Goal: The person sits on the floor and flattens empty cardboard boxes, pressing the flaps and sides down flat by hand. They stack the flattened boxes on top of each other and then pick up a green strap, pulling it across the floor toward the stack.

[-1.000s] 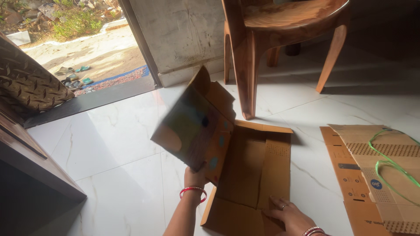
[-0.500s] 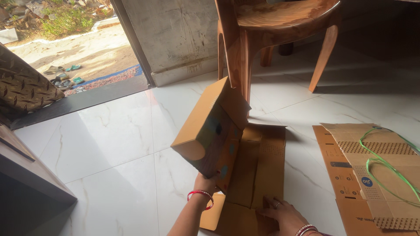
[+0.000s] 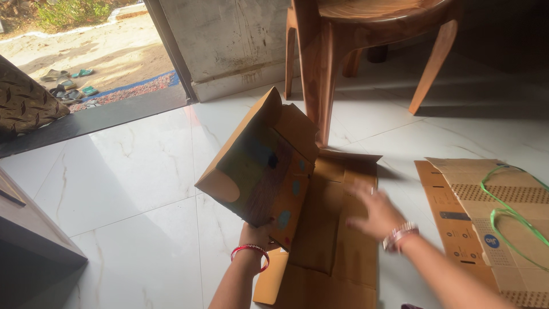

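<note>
Head view: white marble floor, wooden chair behind. Flattened cardboard box lies on floor; step judged: folding it up. Left hand pinches raised side panel at lower edge, panel tilted upright. Right hand, fingers spread, hovers above box; 0.5 s ago it pressed box's near end. Next move needs far flap caught. 2nd flat carton with green strap lies apart at right.

Flattened carton — chair behind

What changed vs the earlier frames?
Right hand left the near end of the flattened cardboard box and moved up over its middle. Left hand still grips the raised side panel, which tilted slightly. Second flattened carton with green strap unchanged.
</note>
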